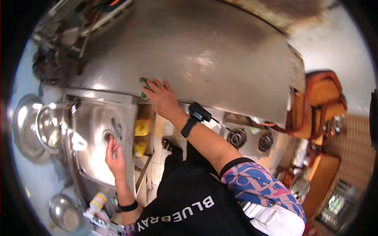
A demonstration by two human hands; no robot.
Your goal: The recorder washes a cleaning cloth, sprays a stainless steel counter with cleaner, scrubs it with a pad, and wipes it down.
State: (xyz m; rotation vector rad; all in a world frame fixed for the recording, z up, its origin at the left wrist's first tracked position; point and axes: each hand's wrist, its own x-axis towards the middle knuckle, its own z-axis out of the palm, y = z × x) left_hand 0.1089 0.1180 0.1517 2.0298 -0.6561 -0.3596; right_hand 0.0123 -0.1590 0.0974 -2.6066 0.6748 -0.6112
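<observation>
My right hand (162,98) lies spread over a green scouring pad (143,85), pressing it against a large stainless-steel surface (177,50) close to its near edge. The pad sticks out past my fingers on the left side. Over the stainless-steel sink (88,118) on the left, my left hand (115,157) reaches toward the drain (108,135) with bunched fingers. Something small and reddish shows at the fingertips; whether I hold it is unclear. A grey curved strip (116,128) lies beside the drain.
A large metal basin (26,126) and a metal bowl (65,212) are at the left. Yellow packets (141,126) sit in a shelf under the sink. Right of my arm is a stove with burners (236,138); orange-brown chairs (323,88) stand beyond.
</observation>
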